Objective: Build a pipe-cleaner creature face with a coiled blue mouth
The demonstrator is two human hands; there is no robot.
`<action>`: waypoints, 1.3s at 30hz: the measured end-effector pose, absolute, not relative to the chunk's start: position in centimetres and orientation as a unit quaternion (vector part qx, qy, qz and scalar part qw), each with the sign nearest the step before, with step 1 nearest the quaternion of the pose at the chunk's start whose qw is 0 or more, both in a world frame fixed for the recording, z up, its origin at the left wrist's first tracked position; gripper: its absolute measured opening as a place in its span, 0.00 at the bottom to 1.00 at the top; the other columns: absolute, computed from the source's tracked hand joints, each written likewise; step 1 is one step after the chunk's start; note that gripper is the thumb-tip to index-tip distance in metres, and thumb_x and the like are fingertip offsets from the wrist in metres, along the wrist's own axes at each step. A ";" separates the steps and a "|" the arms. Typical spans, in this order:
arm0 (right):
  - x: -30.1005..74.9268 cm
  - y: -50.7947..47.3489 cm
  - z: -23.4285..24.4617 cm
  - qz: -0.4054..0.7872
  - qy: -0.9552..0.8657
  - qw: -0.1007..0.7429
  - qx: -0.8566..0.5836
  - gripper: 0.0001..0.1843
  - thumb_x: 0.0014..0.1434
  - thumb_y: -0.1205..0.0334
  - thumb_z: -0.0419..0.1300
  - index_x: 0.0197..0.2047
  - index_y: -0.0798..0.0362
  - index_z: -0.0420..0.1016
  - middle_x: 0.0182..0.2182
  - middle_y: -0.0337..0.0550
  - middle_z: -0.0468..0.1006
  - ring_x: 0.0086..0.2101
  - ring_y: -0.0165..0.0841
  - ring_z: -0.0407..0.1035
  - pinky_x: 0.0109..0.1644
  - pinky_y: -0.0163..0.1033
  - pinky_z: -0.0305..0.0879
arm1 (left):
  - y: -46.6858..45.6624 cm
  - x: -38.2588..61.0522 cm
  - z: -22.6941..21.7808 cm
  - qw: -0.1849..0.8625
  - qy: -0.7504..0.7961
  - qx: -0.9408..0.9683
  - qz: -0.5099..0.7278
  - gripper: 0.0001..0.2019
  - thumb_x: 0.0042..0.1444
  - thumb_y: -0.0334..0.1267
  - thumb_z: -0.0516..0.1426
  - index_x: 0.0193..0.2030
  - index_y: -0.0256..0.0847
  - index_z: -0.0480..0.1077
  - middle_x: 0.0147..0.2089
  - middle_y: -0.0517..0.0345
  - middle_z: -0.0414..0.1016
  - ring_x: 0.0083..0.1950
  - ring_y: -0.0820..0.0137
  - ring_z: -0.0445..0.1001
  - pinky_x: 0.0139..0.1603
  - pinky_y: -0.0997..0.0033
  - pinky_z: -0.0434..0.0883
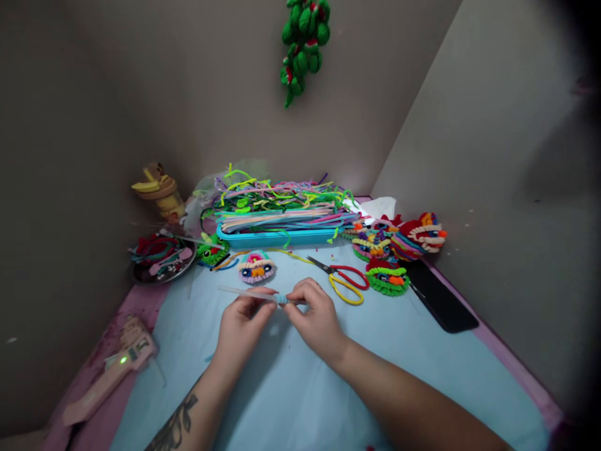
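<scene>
My left hand [241, 326] and my right hand [314, 313] meet over the light blue table cover [375, 376]. Both pinch a thin translucent stick [235, 292] that points to the left. A small light blue pipe cleaner coil [280, 299] is wound round the stick between my fingertips. Just beyond my hands lies a small pink and purple pipe cleaner face [256, 267]. Red and yellow scissors [345, 282] lie to the right of my right hand.
A turquoise tray [277, 237] heaped with coloured pipe cleaners stands at the back. Several finished pipe cleaner figures [399, 247] sit at the right beside a black flat object [441, 300]. A glue gun [110, 373] lies at the left, a round dish [162, 257] behind it. Walls close in on both sides.
</scene>
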State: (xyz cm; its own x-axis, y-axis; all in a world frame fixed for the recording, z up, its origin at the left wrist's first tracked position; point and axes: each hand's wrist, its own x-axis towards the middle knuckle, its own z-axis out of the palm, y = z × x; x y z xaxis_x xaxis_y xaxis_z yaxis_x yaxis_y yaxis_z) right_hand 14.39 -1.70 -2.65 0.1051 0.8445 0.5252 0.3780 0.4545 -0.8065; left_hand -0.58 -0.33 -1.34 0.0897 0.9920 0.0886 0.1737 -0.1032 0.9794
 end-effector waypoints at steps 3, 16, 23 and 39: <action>14.4 -1.7 -2.5 0.214 -0.630 0.571 -0.480 0.07 0.50 0.73 0.58 0.27 0.51 0.67 0.26 0.36 0.67 0.28 0.30 0.65 0.31 0.35 0.62 | -0.2 -0.7 -1.4 0.425 0.493 0.601 0.463 0.06 0.50 0.36 0.59 0.31 0.38 0.76 0.37 0.52 0.80 0.39 0.65 0.77 0.42 0.68 0.73; 14.4 -1.5 -2.7 0.204 -0.626 0.560 -0.503 0.09 0.49 0.75 0.57 0.27 0.51 0.67 0.25 0.36 0.67 0.28 0.30 0.65 0.31 0.35 0.62 | -0.2 -0.9 -1.6 0.380 0.507 0.644 0.428 0.08 0.52 0.38 0.58 0.33 0.38 0.76 0.34 0.52 0.78 0.37 0.65 0.75 0.38 0.70 0.71; 14.4 -1.7 -3.4 0.115 -0.682 0.533 -0.487 0.09 0.52 0.75 0.55 0.30 0.50 0.67 0.27 0.39 0.69 0.32 0.34 0.66 0.36 0.39 0.64 | -0.3 -0.5 -1.5 0.420 0.507 0.624 0.420 0.09 0.50 0.41 0.59 0.31 0.36 0.73 0.28 0.57 0.74 0.28 0.71 0.71 0.28 0.75 0.67; 15.4 -1.5 -2.4 0.139 -0.732 0.473 -0.471 0.12 0.57 0.66 0.57 0.46 0.52 0.71 0.39 0.48 0.73 0.42 0.38 0.67 0.47 0.45 0.67 | 0.0 -0.8 -1.6 0.400 0.507 0.626 0.437 0.08 0.54 0.40 0.57 0.36 0.38 0.73 0.36 0.55 0.75 0.35 0.70 0.73 0.34 0.73 0.69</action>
